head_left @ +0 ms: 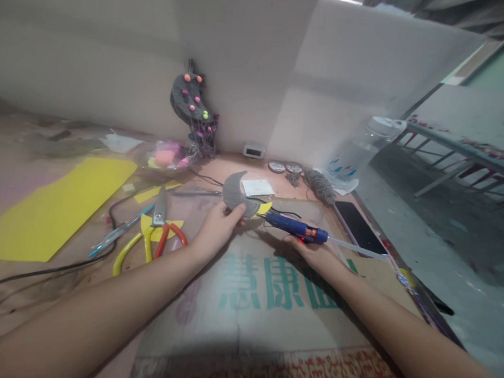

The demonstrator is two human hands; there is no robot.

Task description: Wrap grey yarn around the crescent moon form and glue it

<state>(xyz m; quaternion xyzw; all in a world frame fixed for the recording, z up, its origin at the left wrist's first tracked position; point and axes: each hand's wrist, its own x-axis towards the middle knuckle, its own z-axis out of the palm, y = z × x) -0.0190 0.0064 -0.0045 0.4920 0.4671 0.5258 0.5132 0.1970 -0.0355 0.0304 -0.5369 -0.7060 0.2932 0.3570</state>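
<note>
My left hand [219, 227] pinches a grey glittery crescent-shaped piece [236, 193] and holds it just above the cardboard sheet [251, 300]. My right hand [311, 253] grips a blue hot glue gun [297, 228], its nozzle pointing left at the crescent's lower edge, where a small yellow piece [264, 208] shows. A clear glue stick [353, 248] sticks out of the gun's back toward the right.
Yellow-and-orange-handled scissors [152, 235] and a pen [116, 234] lie to the left, beside a yellow foam sheet [54, 205]. A black phone [359, 227], grey yarn [321, 186], a plastic bottle [362, 149] and a finished decorated crescent [192, 105] stand farther back. A black cable [43, 269] crosses the left side.
</note>
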